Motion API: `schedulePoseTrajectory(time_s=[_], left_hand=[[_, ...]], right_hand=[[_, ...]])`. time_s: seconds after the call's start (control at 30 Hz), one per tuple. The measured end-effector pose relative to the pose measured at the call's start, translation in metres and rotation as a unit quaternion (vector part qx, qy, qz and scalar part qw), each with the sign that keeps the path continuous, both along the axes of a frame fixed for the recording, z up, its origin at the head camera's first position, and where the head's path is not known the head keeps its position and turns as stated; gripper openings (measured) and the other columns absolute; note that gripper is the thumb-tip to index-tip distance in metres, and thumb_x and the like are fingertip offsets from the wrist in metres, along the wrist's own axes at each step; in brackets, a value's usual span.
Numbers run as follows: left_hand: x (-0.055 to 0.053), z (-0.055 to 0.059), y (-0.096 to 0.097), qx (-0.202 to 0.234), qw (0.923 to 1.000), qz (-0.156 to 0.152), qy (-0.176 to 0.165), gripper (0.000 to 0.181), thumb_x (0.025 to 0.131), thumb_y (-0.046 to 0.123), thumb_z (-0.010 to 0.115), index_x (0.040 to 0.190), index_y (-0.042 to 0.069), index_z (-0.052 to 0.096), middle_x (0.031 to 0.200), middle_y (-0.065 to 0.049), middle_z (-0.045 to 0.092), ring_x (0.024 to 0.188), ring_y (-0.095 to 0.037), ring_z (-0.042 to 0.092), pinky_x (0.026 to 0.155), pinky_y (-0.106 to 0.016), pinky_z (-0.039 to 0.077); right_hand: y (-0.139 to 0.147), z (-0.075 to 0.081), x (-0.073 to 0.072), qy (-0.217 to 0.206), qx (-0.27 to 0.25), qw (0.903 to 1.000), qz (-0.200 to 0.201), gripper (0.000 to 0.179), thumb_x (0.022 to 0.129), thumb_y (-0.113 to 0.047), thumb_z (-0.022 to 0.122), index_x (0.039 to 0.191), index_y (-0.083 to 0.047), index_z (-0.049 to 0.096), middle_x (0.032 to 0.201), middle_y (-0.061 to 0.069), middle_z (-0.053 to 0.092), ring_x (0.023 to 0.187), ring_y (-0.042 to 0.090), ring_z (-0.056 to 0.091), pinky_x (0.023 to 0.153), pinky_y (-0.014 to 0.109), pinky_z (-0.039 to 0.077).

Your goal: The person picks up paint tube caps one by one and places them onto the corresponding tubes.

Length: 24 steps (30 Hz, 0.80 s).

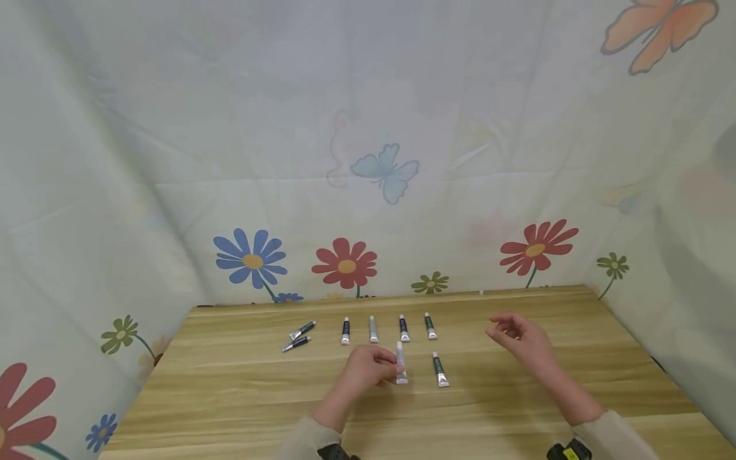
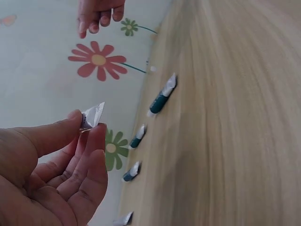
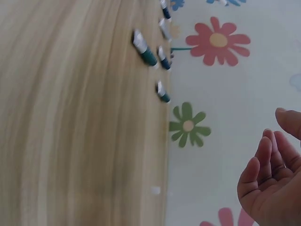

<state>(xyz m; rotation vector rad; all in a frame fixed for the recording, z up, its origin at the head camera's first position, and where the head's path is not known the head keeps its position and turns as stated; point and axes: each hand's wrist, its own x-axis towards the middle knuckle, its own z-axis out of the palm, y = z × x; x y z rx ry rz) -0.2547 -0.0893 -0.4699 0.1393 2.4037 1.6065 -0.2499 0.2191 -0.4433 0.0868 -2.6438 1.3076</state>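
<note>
Between thumb and fingers my left hand (image 1: 368, 367) pinches a pale paint tube (image 1: 400, 364), its white cap pointing away from me. In the left wrist view the crimped silver end of that paint tube (image 2: 93, 116) sticks out past the fingertips. To its right a dark green paint tube (image 1: 439, 369) lies on the wooden table (image 1: 241, 402). My right hand (image 1: 523, 342) hovers over the table's right side, fingers loosely bent with nothing in them; the right wrist view shows a gap between thumb and fingers of this hand (image 3: 273, 174).
Behind the left hand several tubes stand in a row, among them a dark blue tube (image 1: 345, 331), a grey tube (image 1: 373, 329) and a green tube (image 1: 430, 326). Two more tubes (image 1: 302, 330) lie close together at left. A small white bit (image 1: 482, 292) sits by the flowered curtain (image 1: 460, 211).
</note>
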Motion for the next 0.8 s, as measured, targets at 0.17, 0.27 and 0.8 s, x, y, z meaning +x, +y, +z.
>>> schedulePoseTrajectory(time_s=[0.17, 0.27, 0.8], left_hand=[[-0.004, -0.008, 0.009, -0.015, 0.9999, 0.001, -0.005, 0.014, 0.088, 0.01, 0.08, 0.095, -0.001, 0.076, 0.083, -0.011, 0.078, 0.07, -0.013, 0.073, 0.059, -0.026, 0.054], [-0.005, -0.012, 0.012, -0.029, 0.9995, 0.01, -0.004, 0.014, 0.088, 0.013, 0.081, 0.094, 0.001, 0.077, 0.082, -0.008, 0.077, 0.071, -0.014, 0.072, 0.059, -0.025, 0.051], [-0.008, -0.021, 0.029, -0.054, 0.9979, 0.027, -0.023, 0.009, 0.086, 0.004, 0.08, 0.09, -0.002, 0.074, 0.074, -0.011, 0.075, 0.061, -0.012, 0.066, 0.056, -0.027, 0.056]], right_hand=[[0.012, -0.011, -0.011, -0.029, 0.012, 0.9994, -0.013, 0.039, 0.099, -0.022, 0.069, 0.127, 0.004, 0.063, 0.104, 0.014, 0.068, 0.079, 0.001, 0.053, 0.066, 0.02, 0.047], [0.016, -0.015, -0.015, -0.045, 0.012, 0.9988, -0.014, 0.041, 0.099, -0.022, 0.069, 0.127, 0.007, 0.062, 0.105, 0.016, 0.068, 0.081, 0.004, 0.054, 0.067, 0.02, 0.047], [0.034, -0.037, -0.04, -0.099, 0.019, 0.9945, -0.028, 0.046, 0.099, -0.017, 0.066, 0.131, 0.013, 0.054, 0.111, 0.028, 0.065, 0.102, 0.035, 0.062, 0.072, 0.026, 0.049]])
